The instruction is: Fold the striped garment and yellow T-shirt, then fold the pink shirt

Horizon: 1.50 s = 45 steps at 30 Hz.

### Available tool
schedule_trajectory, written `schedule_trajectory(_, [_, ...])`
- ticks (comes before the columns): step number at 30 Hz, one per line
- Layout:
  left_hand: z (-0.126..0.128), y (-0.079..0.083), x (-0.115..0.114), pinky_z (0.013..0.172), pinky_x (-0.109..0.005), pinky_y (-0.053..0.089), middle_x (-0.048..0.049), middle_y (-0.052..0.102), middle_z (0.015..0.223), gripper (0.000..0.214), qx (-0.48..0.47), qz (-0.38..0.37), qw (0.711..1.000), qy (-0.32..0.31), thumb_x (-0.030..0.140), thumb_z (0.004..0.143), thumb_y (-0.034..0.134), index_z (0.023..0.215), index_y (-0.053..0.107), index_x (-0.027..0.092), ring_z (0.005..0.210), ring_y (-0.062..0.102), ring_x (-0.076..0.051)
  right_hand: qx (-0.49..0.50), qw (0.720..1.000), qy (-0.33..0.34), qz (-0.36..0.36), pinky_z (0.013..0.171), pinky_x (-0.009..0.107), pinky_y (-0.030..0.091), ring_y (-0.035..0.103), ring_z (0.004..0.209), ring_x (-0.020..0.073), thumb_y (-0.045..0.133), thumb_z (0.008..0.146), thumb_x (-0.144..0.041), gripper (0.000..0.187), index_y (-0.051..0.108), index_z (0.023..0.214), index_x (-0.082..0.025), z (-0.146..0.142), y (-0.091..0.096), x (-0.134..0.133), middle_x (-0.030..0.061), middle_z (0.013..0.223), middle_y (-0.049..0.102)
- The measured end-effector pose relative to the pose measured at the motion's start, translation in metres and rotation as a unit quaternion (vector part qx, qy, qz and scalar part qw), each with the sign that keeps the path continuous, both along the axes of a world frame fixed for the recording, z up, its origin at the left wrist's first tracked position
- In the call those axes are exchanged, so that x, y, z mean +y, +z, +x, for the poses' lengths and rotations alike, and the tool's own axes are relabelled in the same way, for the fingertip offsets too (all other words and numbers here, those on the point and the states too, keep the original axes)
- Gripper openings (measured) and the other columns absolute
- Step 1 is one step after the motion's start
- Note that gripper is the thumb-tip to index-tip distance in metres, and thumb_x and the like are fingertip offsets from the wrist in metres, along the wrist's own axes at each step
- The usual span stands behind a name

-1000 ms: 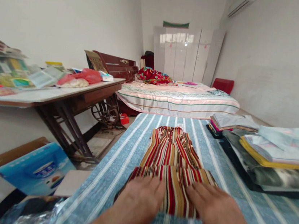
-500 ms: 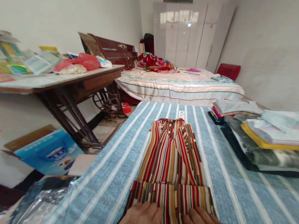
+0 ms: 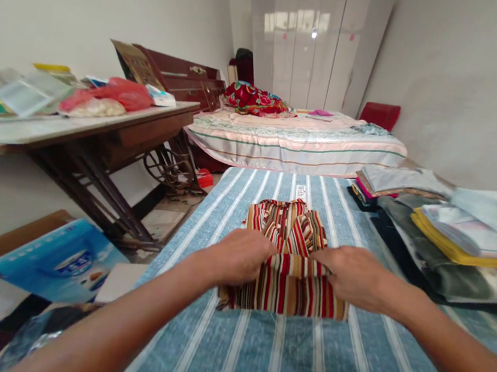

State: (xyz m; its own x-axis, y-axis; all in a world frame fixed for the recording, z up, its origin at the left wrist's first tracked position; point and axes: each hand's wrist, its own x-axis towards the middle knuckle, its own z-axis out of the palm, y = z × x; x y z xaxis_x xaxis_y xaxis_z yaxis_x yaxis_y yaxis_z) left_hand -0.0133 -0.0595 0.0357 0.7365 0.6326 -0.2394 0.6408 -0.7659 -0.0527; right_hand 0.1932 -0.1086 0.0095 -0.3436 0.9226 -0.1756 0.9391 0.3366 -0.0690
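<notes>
Cloth [image 3: 257, 359], blue with white stripes, spreads beneath the grip and to its near side. The left hand [image 3: 243, 255] and right hand [image 3: 352, 274] both pinch a folded edge of the multicoloured garment [image 3: 291, 297], which lies between and under them, part of it reaching just beyond. Right of the grip sit folded clothes [image 3: 461, 260]; well past it, a bed [image 3: 298, 147], then a wardrobe [image 3: 299, 65].

Striped garment [image 3: 294, 291] partly behind left hand [image 3: 243, 255] and right hand [image 3: 353, 276], clothes pile [image 3: 471, 252] edge-cropped.
</notes>
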Motion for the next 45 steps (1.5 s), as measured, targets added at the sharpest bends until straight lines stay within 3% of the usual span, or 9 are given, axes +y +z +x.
schedule_trajectory(2, [0.007, -0.016, 0.036, 0.066, -0.032, 0.048, -0.0062, 0.069, 0.078, 0.019, 0.007, 0.033, 0.999, 0.028, 0.010, 0.071, 0.049, 0.078, 0.063, 0.021, 0.081, 0.066, -0.025, -0.034, 0.999, -0.024, 0.031, 0.067, 0.030, 0.042, 0.064, 0.091, 0.0255, 0.043, 0.074, -0.009, 0.032, 0.062, 0.099, -0.018, -0.002, -0.014, 0.034, 0.0115, 0.097, 0.068])
schedule_trajectory(5, [0.010, -0.055, 0.071, 0.069, -0.033, 0.050, -0.0080, 0.070, 0.085, 0.023, 0.008, 0.048, 0.997, 0.055, 0.009, 0.071, 0.049, 0.085, 0.063, 0.020, 0.087, 0.065, -0.027, -0.054, 0.996, -0.034, 0.056, 0.070, 0.031, 0.044, 0.064, 0.091, 0.0243, 0.043, 0.075, -0.007, 0.036, 0.058, 0.107, -0.016, -0.006, -0.052, 0.065, 0.0130, 0.105, 0.065])
schedule_trajectory(8, [0.005, -0.086, 0.081, 0.072, -0.032, 0.050, -0.0077, 0.069, 0.092, 0.026, -0.001, 0.043, 0.998, 0.040, 0.004, 0.071, 0.046, 0.087, 0.062, 0.018, 0.091, 0.065, -0.024, -0.045, 0.995, -0.011, 0.087, 0.075, 0.032, 0.044, 0.062, 0.092, 0.0235, 0.041, 0.078, -0.004, 0.037, 0.057, 0.109, -0.015, -0.009, -0.089, 0.072, 0.0128, 0.102, 0.064])
schedule_trajectory(10, [0.001, -0.096, 0.081, 0.073, -0.031, 0.050, -0.0070, 0.069, 0.095, 0.028, -0.009, 0.040, 0.999, 0.025, 0.002, 0.070, 0.045, 0.087, 0.060, 0.018, 0.091, 0.064, -0.023, -0.038, 0.992, -0.003, 0.121, 0.078, 0.035, 0.044, 0.062, 0.090, 0.0242, 0.039, 0.080, -0.004, 0.036, 0.057, 0.110, -0.015, -0.009, -0.103, 0.071, 0.0120, 0.097, 0.065])
schedule_trajectory(18, [0.002, -0.095, 0.076, 0.074, -0.032, 0.050, -0.0072, 0.068, 0.094, 0.031, -0.002, 0.054, 0.998, 0.020, 0.002, 0.072, 0.042, 0.094, 0.059, 0.016, 0.090, 0.064, -0.023, -0.042, 0.988, 0.002, 0.147, 0.075, 0.033, 0.043, 0.062, 0.086, 0.0238, 0.040, 0.083, -0.006, 0.034, 0.059, 0.109, -0.015, -0.005, -0.106, 0.069, 0.0116, 0.094, 0.065])
schedule_trajectory(27, [0.009, -0.068, 0.082, 0.074, -0.033, 0.049, -0.0068, 0.067, 0.095, 0.028, -0.005, 0.062, 0.998, 0.030, 0.004, 0.078, 0.040, 0.093, 0.059, 0.018, 0.092, 0.064, -0.023, -0.043, 0.990, -0.016, 0.135, 0.068, 0.032, 0.043, 0.064, 0.084, 0.0237, 0.041, 0.077, -0.004, 0.033, 0.058, 0.103, -0.017, -0.001, -0.075, 0.075, 0.0093, 0.095, 0.065])
schedule_trajectory(34, [0.009, -0.100, 0.086, 0.073, -0.036, 0.050, -0.0092, 0.067, 0.094, 0.028, -0.003, 0.085, 0.996, 0.034, 0.004, 0.080, 0.038, 0.097, 0.058, 0.014, 0.087, 0.064, -0.024, -0.040, 0.990, -0.012, 0.133, 0.071, 0.031, 0.043, 0.063, 0.086, 0.0230, 0.040, 0.080, -0.005, 0.031, 0.057, 0.103, -0.015, -0.003, -0.101, 0.085, 0.0100, 0.095, 0.065])
schedule_trajectory(41, [0.008, -0.093, 0.090, 0.076, -0.032, 0.048, -0.0072, 0.066, 0.095, 0.025, -0.003, 0.097, 0.995, 0.018, 0.006, 0.081, 0.041, 0.098, 0.057, 0.017, 0.089, 0.063, -0.021, -0.047, 0.988, -0.024, 0.148, 0.072, 0.030, 0.041, 0.062, 0.085, 0.0215, 0.039, 0.082, -0.006, 0.031, 0.057, 0.105, -0.016, -0.001, -0.095, 0.086, 0.0099, 0.096, 0.064])
schedule_trajectory(45, [0.010, -0.103, 0.087, 0.076, -0.036, 0.047, -0.0090, 0.065, 0.092, 0.025, -0.009, 0.117, 0.993, 0.010, 0.007, 0.085, 0.037, 0.099, 0.057, 0.015, 0.087, 0.062, -0.023, -0.055, 0.987, -0.020, 0.151, 0.074, 0.030, 0.041, 0.061, 0.086, 0.0218, 0.040, 0.084, -0.007, 0.031, 0.057, 0.108, -0.015, 0.001, -0.104, 0.085, 0.0111, 0.097, 0.064])
